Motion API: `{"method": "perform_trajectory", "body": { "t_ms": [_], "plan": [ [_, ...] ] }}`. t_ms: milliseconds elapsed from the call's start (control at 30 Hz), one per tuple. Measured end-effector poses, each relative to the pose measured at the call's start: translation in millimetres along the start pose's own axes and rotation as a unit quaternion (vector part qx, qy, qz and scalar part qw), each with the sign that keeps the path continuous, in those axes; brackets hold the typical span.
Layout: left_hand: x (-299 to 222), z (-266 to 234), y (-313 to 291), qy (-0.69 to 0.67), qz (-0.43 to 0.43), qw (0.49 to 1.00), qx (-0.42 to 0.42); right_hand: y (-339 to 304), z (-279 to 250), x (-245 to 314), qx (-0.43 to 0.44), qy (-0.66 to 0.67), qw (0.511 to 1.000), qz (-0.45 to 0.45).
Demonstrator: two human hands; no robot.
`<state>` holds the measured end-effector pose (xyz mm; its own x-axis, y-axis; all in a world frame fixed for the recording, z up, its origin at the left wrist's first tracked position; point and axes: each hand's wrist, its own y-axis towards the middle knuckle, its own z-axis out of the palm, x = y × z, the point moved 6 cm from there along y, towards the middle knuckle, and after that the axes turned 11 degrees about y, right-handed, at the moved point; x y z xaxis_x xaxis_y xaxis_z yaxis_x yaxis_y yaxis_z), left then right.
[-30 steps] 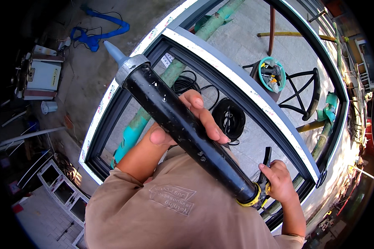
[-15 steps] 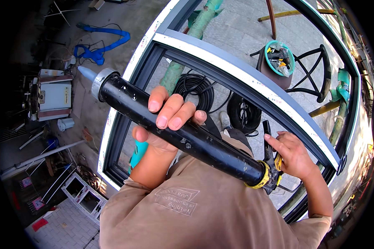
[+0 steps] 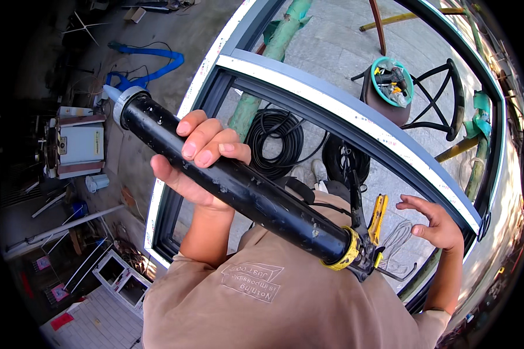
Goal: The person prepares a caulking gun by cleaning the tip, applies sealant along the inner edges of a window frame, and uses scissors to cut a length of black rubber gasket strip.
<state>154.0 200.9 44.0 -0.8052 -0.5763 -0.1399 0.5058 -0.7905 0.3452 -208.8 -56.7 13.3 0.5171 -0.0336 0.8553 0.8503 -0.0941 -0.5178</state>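
A long caulking gun (image 3: pixel 268 200) with a black barrel slants across my front, its grey nozzle (image 3: pixel 112 92) toward the upper left. My left hand (image 3: pixel 201 154) is wrapped round the barrel, with the thumb on the near side and the fingers over the top. At the lower right end are a yellow collar (image 3: pixel 346 250), a black handle (image 3: pixel 357 206) and a yellow trigger (image 3: pixel 378 218). My right hand (image 3: pixel 434 224) is apart from the trigger, just to its right, fingers spread and holding nothing.
A large window frame (image 3: pixel 308 75) with white film rests on green-wrapped poles (image 3: pixel 244 113). Coiled black cable (image 3: pixel 273 139) lies below it. A teal basin (image 3: pixel 380 87) of tools sits on a stool. A blue strap-like thing (image 3: pixel 157 64) lies at the upper left.
My right hand has let go of the handle and trigger and moved right, opening its fingers. The caulking gun and my left hand have shifted left and slightly up.
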Motion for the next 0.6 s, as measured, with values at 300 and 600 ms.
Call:
{"method": "perform_trajectory", "body": {
  "t_ms": [300,600],
  "plan": [
    [-11.5,2.5,5.1,0.001,-0.010,1.000,-0.019,2.7,57.8,-48.2,-0.228,0.069,0.962,-0.133],
    [-2.8,-3.4,8.4,-0.003,-0.023,0.996,-0.086,29.4,108.9,4.7,-0.259,-0.107,0.927,-0.250]
  ]
}}
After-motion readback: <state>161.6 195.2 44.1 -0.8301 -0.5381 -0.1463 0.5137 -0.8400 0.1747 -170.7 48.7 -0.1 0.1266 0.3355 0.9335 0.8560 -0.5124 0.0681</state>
